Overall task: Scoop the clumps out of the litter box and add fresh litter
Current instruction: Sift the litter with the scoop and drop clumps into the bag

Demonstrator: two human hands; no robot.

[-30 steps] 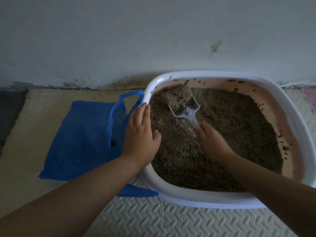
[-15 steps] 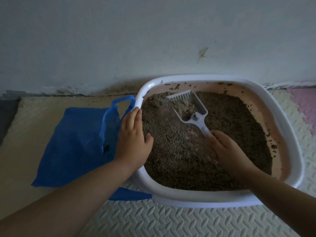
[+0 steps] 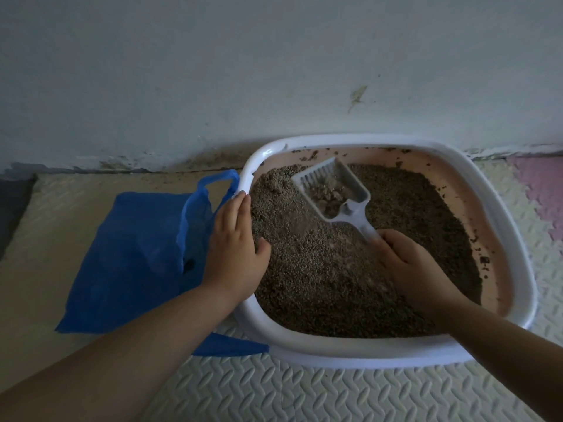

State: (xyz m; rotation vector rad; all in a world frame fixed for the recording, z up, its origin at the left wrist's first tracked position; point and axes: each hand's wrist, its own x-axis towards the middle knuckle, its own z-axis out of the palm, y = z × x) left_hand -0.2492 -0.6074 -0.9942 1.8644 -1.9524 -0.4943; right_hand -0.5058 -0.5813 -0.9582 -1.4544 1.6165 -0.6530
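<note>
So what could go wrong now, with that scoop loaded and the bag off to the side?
1. The scoop in the right hand holds clumps; carried over the litter box rim toward the blue bag, some may drop on the foam mat.
2. The bag lies slumped, its mouth not held open, so the load could miss it; the left hand only rests on the rim.

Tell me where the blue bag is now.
In the head view, the blue bag lies on the mat, left of the litter box, touching its left rim beside the left hand.
</note>
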